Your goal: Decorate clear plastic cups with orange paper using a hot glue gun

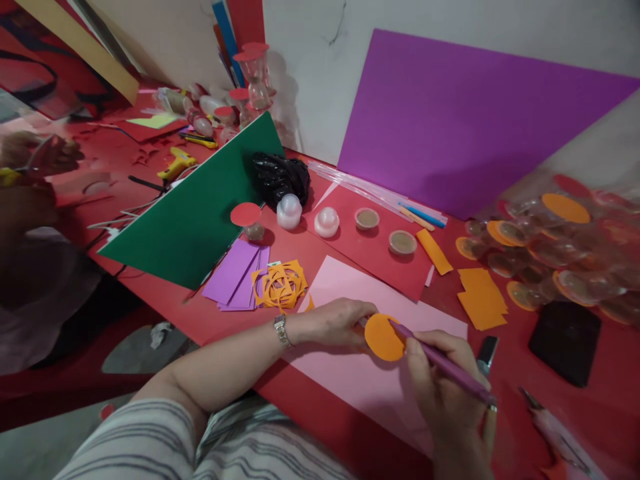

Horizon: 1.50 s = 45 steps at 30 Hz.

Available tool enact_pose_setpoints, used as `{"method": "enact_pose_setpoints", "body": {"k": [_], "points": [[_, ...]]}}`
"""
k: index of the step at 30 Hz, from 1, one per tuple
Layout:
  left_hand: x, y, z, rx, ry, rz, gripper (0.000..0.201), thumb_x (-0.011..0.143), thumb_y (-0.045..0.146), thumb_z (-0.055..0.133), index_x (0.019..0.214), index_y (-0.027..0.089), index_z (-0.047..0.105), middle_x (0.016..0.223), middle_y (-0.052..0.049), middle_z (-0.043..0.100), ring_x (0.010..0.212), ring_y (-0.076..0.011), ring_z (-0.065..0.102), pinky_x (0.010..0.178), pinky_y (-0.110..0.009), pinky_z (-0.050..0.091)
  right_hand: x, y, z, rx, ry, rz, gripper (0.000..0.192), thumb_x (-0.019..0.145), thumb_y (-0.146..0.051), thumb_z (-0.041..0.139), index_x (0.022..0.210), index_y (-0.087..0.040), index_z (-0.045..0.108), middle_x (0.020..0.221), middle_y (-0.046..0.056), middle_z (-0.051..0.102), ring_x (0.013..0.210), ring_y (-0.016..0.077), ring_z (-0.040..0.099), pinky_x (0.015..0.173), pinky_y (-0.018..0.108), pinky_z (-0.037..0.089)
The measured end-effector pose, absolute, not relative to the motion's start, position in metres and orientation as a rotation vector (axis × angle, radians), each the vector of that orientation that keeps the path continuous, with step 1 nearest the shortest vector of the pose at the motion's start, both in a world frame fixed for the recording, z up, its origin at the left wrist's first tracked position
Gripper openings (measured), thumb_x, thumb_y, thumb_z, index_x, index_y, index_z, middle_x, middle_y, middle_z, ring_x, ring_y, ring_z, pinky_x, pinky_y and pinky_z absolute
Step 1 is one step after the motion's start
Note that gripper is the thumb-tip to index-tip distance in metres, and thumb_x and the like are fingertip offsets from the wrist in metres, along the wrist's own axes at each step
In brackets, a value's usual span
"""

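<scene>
Open room lies on the pink sheet (pixel 350 280) just beyond the left hand (pixel 335 321) and right hand (pixel 440 373). Farther out, two small filled cups (pixel 385 230) and two white domes (pixel 307 217) stand in a row, blocking a straight reach toward the purple board (pixel 465 127). To the right, orange scraps (pixel 481 299), a black pad (pixel 565 341) and a heap of clear lids (pixel 565 247) crowd the table. Leftward, the tilted green board (pixel 195 213) walls off the far clutter.

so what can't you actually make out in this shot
- Pencil tip, head view: hidden where it meets the orange circle, so any mark is unseen.
- Left hand fingertips: tucked behind the circle.
- Cups at right: blurred behind clear plastic, contents unclear.
- Another person's hand at far left: blurred, cut by the edge.
- Tool at lower right: blurred.
</scene>
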State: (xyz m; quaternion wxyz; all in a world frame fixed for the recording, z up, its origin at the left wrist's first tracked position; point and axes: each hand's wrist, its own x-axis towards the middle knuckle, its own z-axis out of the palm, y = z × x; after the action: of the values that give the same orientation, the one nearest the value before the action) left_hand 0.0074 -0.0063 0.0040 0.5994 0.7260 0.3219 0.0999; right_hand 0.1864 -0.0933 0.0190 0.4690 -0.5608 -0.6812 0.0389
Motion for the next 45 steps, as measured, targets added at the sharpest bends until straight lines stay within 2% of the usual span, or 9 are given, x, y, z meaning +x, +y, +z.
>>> {"method": "enact_pose_setpoints", "body": {"k": [8, 11, 13, 16, 20, 30, 45], "points": [[0.007, -0.006, 0.004, 1.764, 0.768, 0.226, 0.023, 0.078, 0.020, 0.076, 0.095, 0.015, 0.061, 0.082, 0.003, 0.060, 0.071, -0.0096, 0.052, 0.063, -0.020, 0.039, 0.193, -0.102, 0.015, -1.425, -1.304, 0.180, 0.010, 0.086, -0.026, 0.071, 0.085, -0.019, 0.064, 0.070, 0.000, 0.063, 0.056, 0.0133, 0.060, 0.050, 0.025, 0.047], [0.008, -0.006, 0.004, 1.753, 0.760, 0.238, 0.024, 0.079, 0.020, 0.077, 0.096, 0.015, 0.061, 0.083, 0.003, 0.061, 0.072, -0.0094, 0.053, 0.063, -0.019, 0.039, 0.188, -0.099, 0.022, -1.345, -1.380, 0.256, 0.005, 0.087, -0.023, 0.068, 0.087, -0.021, 0.063, 0.066, -0.002, 0.062, 0.048, 0.0108, 0.054, 0.043, 0.023, 0.041], [0.008, -0.006, 0.004, 1.737, 0.755, 0.245, 0.025, 0.079, 0.021, 0.077, 0.097, 0.015, 0.061, 0.084, 0.002, 0.063, 0.072, -0.0095, 0.054, 0.063, -0.019, 0.039, 0.185, -0.099, 0.024, -1.303, -1.419, 0.310, 0.005, 0.088, -0.020, 0.065, 0.085, -0.023, 0.062, 0.059, -0.005, 0.055, 0.043, 0.0096, 0.048, 0.041, 0.023, 0.036], [0.008, -0.007, 0.003, 1.737, 0.771, 0.248, 0.026, 0.079, 0.021, 0.077, 0.098, 0.015, 0.061, 0.085, 0.001, 0.063, 0.072, -0.0098, 0.054, 0.062, -0.020, 0.039, 0.185, -0.102, 0.022, -1.346, -1.391, 0.307, 0.008, 0.089, -0.021, 0.064, 0.082, -0.022, 0.061, 0.057, -0.006, 0.050, 0.044, 0.0096, 0.045, 0.043, 0.023, 0.035], [0.007, -0.006, 0.003, 1.739, 0.776, 0.245, 0.026, 0.077, 0.021, 0.077, 0.098, 0.015, 0.062, 0.084, 0.002, 0.062, 0.072, -0.0097, 0.053, 0.062, -0.020, 0.039, 0.194, -0.105, 0.016, -1.367, -1.433, 0.274, 0.010, 0.087, -0.022, 0.067, 0.079, -0.021, 0.060, 0.063, -0.004, 0.056, 0.049, 0.0099, 0.048, 0.045, 0.023, 0.038], [0.007, -0.006, 0.004, 1.703, 0.761, 0.243, 0.024, 0.079, 0.021, 0.076, 0.098, 0.015, 0.062, 0.083, 0.002, 0.063, 0.071, -0.0091, 0.053, 0.062, -0.019, 0.040, 0.192, -0.102, 0.017, -1.460, -1.472, 0.197, 0.015, 0.090, -0.029, 0.064, 0.078, -0.022, 0.060, 0.064, -0.003, 0.057, 0.047, 0.0099, 0.049, 0.042, 0.022, 0.037], [0.007, -0.007, 0.004, 1.659, 0.755, 0.225, 0.022, 0.081, 0.024, 0.075, 0.095, 0.016, 0.060, 0.082, 0.003, 0.061, 0.069, -0.0095, 0.053, 0.060, -0.020, 0.039, 0.180, -0.092, 0.011, -1.405, -1.579, 0.110, 0.006, 0.092, -0.025, 0.066, 0.090, -0.020, 0.063, 0.074, -0.002, 0.066, 0.055, 0.0096, 0.062, 0.049, 0.018, 0.048]]}}
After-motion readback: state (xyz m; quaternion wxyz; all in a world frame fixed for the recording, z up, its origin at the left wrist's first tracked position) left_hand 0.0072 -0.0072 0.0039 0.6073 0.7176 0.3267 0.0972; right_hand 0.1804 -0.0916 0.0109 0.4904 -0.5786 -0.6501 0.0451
